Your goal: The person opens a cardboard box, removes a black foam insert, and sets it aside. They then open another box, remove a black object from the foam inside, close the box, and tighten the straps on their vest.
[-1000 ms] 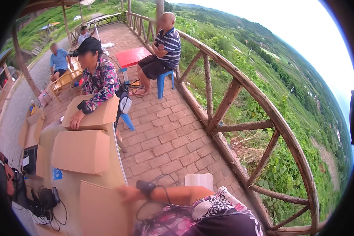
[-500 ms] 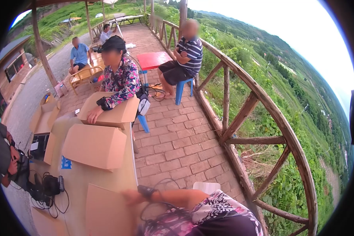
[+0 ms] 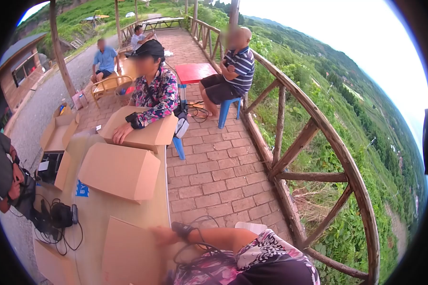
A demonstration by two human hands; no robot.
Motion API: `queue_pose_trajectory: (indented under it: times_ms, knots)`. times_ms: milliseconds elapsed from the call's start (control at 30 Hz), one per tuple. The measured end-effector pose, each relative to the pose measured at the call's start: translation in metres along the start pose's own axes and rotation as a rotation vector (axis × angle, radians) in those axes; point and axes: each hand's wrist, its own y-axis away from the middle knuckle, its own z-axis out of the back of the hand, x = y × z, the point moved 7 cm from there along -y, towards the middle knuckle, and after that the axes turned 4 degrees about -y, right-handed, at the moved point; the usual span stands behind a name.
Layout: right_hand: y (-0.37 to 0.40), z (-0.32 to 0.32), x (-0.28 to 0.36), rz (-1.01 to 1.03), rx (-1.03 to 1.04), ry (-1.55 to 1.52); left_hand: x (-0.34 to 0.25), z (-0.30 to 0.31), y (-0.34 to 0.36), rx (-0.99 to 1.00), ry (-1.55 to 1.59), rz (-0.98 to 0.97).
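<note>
My right hand (image 3: 165, 235) reaches left from a floral sleeve (image 3: 271, 251), a dark cuff-like device (image 3: 182, 231) with a black cable on its wrist. The hand is at the upper right edge of a brown cardboard box (image 3: 126, 251), which stands at the near end of the table. Its fingers are smeared, so whether they grip the box edge cannot be made out. My left hand is out of view. Farther up the table sits another cardboard box (image 3: 119, 168), beside a small blue label (image 3: 82, 189).
A co-worker in a floral shirt (image 3: 156, 92) rests a hand on a third box (image 3: 138, 126). At left, another person's hands (image 3: 16, 183) are near black gear with cables (image 3: 62, 213). A log railing (image 3: 318, 116) runs along the right. Several people sit beyond.
The view has shifted slightly, so the table, boxes and people appear a little farther right. My right hand stays at the same box edge.
</note>
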Motion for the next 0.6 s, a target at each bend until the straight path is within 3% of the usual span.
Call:
queue_pose_trajectory:
  times_ms: [600]
  knots:
    - [0.008,0.007,0.012,0.015,-0.007,-0.019,-0.003,0.003,0.005,-0.031,0.017,-0.026]
